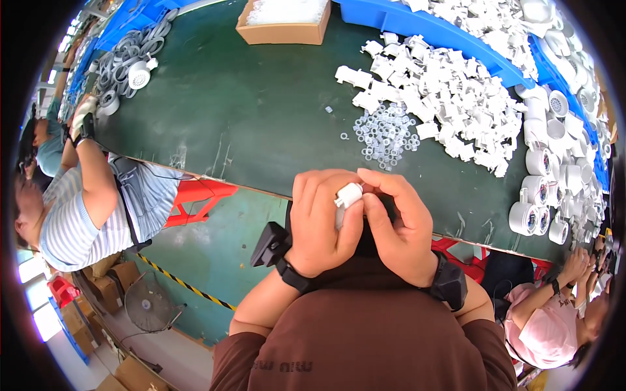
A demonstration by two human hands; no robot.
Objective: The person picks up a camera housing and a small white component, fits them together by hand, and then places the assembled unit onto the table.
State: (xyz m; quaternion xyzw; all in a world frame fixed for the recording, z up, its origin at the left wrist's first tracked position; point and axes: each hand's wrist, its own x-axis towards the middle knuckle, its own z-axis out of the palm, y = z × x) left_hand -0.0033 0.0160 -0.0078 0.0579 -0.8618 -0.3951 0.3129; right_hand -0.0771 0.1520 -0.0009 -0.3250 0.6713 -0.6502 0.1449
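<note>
We log the white plastic part [349,194] in the left hand [319,218], that grip closed on it with thumb and fingers, at the near edge of the surface [248,111]. Its long axis seems to slant up toward the right hand [405,225], whose thumb and forefinger curl just beside its right end; whether that grip pinches anything, we cannot tell.

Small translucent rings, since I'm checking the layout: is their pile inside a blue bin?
No, the small translucent rings lie loose on the green tabletop, beside the heap of white plastic parts.
</note>
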